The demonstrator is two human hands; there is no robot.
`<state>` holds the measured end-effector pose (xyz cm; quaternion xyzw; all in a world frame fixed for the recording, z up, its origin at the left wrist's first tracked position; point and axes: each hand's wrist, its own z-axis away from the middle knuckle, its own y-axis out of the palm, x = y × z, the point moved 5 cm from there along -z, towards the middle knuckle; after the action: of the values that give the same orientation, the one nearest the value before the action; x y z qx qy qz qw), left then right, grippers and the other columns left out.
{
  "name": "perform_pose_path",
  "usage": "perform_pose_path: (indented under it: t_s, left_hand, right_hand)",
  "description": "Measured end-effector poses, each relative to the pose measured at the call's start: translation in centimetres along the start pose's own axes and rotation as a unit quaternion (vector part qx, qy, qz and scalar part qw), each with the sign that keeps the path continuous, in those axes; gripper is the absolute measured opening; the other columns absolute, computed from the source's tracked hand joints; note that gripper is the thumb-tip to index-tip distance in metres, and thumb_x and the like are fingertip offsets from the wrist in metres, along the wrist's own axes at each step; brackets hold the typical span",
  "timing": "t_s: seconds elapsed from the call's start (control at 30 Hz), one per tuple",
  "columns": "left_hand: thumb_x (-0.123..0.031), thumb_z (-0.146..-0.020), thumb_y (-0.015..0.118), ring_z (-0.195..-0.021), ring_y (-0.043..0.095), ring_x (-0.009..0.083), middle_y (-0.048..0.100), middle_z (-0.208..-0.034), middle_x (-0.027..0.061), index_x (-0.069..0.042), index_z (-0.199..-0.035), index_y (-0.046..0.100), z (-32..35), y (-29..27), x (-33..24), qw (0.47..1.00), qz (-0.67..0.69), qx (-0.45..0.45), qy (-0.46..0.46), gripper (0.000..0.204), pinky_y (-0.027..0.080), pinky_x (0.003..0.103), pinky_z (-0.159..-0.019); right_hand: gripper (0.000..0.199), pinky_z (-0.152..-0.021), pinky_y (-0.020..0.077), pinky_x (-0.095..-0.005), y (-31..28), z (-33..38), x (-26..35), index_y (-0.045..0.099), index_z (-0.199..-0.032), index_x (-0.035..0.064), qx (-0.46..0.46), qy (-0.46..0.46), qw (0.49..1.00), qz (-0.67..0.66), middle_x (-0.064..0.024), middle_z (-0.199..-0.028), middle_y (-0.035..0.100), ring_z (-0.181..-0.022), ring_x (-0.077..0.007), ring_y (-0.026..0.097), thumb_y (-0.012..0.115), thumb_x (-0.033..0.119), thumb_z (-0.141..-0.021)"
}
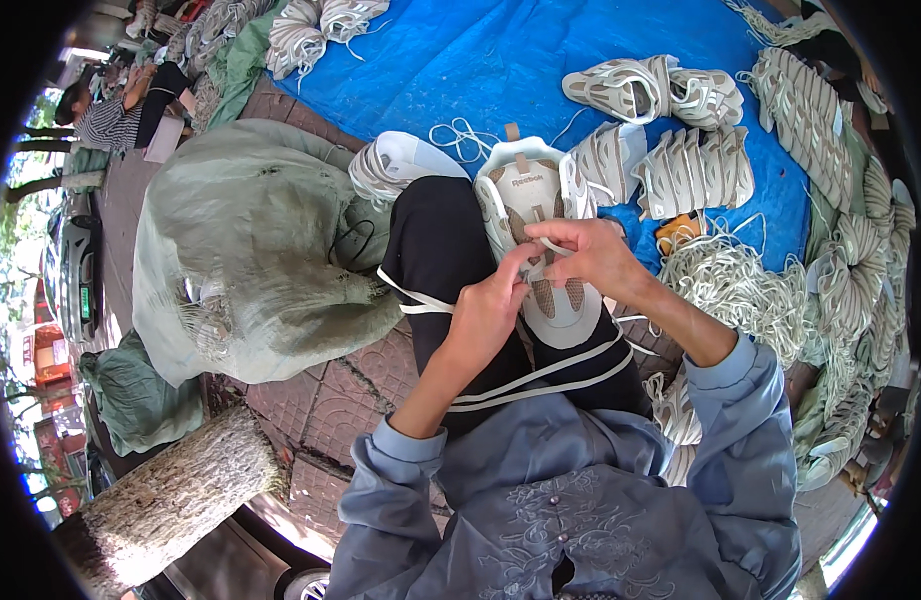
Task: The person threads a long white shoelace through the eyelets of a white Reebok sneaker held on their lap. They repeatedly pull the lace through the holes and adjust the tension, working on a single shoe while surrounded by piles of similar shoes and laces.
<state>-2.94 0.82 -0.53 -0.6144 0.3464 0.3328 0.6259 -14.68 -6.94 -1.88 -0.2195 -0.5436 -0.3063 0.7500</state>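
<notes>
A beige and white shoe upper (572,300) lies along my thigh, its toe pointing toward me and its tongue away. My right hand (592,255) is over its middle, thumb and forefinger pinching a white shoelace (552,247). From the left, my left hand (487,312) meets it at the eyelets, fingertips closed together; what they pinch is mostly hidden, though it looks like part of the same lace. White cord (540,378) runs around my dark trouser legs. Just beyond my knee sits a nested stack of uppers (385,172).
Several stacked uppers (695,172) lie on a blue tarp (460,60). A pile of loose white laces (735,290) is at the right, near more stacks (805,120). A large pale sack (250,250) and a tree trunk (185,490) stand left. Another person (120,115) sits farther off.
</notes>
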Motion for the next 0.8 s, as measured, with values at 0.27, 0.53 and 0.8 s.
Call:
perform_pose_path:
  t_s: [0.27, 0.53, 0.8]
  left_hand:
    - [-0.011, -0.074, 0.057, -0.063, 0.062, 0.0243, 0.060, -0.068, 0.0130, -0.004, -0.099, 0.052, -2.8, -2.1, 0.2, 0.982, -0.092, 0.156, -0.051, 0.026, 0.047, 0.031, -0.056]
    - [-0.022, -0.068, 0.066, -0.055, 0.059, 0.0288, 0.056, -0.055, 0.0131, -0.003, -0.086, 0.054, -4.0, -1.4, -1.5, 0.876, -0.387, 0.265, 0.113, 0.029, 0.045, 0.036, -0.046]
    - [-0.023, -0.064, 0.068, -0.046, 0.057, 0.0245, 0.054, -0.049, 0.0088, -0.004, -0.082, 0.055, -2.1, -1.2, -1.0, 0.870, -0.409, 0.226, 0.160, 0.029, 0.044, 0.033, -0.041]
  right_hand:
    - [0.040, -0.055, 0.0444, -0.0230, 0.5, -0.4, 0.0, 0.059, -0.101, 0.0032, 0.030, -0.017, 0.999, 0.020, -0.0044, -0.071, 0.060, -0.056, -0.0085, 0.055, 0.056, -0.001, -0.061]
    - [0.013, -0.053, 0.0457, -0.0306, 0.4, -0.8, 0.7, 0.058, -0.083, 0.0087, -0.005, -0.009, 0.984, 0.180, -0.0050, -0.067, 0.060, -0.057, -0.0175, 0.059, 0.059, 0.011, -0.071]
    - [0.013, -0.056, 0.0471, -0.0358, 1.5, -1.5, 1.0, 0.057, -0.081, 0.0125, -0.033, -0.120, 0.915, 0.384, -0.0077, -0.067, 0.061, -0.062, -0.0260, 0.060, 0.062, 0.020, -0.072]
